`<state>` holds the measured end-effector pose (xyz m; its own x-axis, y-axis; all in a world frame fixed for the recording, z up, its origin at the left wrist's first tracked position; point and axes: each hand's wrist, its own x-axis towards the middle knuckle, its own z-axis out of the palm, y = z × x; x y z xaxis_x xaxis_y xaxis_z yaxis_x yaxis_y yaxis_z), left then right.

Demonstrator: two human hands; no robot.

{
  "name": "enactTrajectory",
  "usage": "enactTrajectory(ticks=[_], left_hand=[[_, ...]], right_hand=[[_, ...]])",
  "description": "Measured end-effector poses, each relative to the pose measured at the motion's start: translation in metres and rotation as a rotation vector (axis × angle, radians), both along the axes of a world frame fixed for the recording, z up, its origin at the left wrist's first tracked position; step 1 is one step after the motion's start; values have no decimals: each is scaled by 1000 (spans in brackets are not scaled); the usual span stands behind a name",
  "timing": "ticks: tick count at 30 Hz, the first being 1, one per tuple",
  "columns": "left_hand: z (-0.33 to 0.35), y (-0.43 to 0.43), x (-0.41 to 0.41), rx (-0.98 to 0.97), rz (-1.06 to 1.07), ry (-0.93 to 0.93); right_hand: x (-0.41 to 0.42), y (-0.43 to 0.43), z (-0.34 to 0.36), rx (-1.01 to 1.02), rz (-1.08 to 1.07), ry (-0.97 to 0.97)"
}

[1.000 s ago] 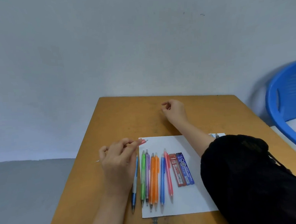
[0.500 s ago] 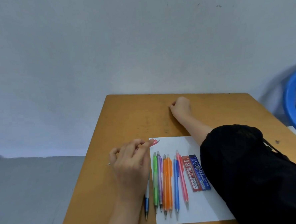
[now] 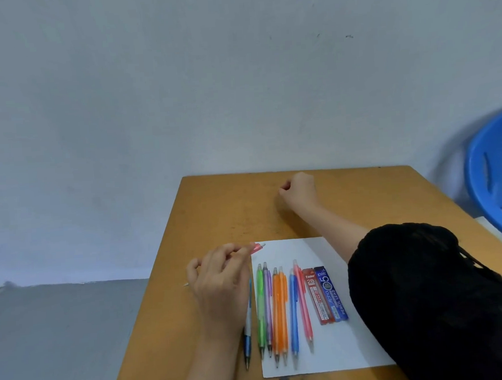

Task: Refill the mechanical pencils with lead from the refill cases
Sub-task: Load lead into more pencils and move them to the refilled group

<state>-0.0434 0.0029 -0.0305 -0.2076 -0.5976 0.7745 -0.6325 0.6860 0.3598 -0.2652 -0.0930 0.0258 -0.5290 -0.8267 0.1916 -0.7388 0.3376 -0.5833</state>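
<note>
My left hand (image 3: 220, 282) grips a pink mechanical pencil (image 3: 256, 247) just left of the white paper sheet (image 3: 291, 252); its pink end pokes out to the right and its tip to the left. Several mechanical pencils lie side by side on the paper: green (image 3: 260, 303), purple (image 3: 268, 306), orange (image 3: 278, 311), blue (image 3: 293, 310), pink (image 3: 303, 301). A white and blue one (image 3: 247, 337) lies partly under my left hand. A red lead case (image 3: 316, 296) and a blue lead case (image 3: 332, 293) lie beside them. My right hand (image 3: 298, 191) rests curled on the far part of the table; whether it holds something is hidden.
The wooden table (image 3: 216, 215) stands against a pale wall. A blue plastic chair (image 3: 492, 175) is at the right. My black sleeve (image 3: 426, 296) covers the paper's right side. The table's left edge drops to a grey floor.
The view has shifted, so everything sits further right and lower in frame. My right hand has curled tighter on the far table. My left hand keeps hold of the pink pencil.
</note>
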Motion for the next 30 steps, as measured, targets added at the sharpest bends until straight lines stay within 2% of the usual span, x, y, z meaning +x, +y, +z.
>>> enactTrajectory(ticks=[9, 19, 27, 30], left_hand=[[6, 4, 1, -18, 30, 54], [11, 18, -10, -155, -44, -22], [17, 43, -28, -223, -110, -69], [12, 48, -30, -286, -143, -110]], right_hand=[[23, 62, 36, -151, 203, -146], [34, 169, 37, -304, 236, -459], [27, 217, 4, -293, 154, -392], [26, 225, -14, -327, 127, -427]])
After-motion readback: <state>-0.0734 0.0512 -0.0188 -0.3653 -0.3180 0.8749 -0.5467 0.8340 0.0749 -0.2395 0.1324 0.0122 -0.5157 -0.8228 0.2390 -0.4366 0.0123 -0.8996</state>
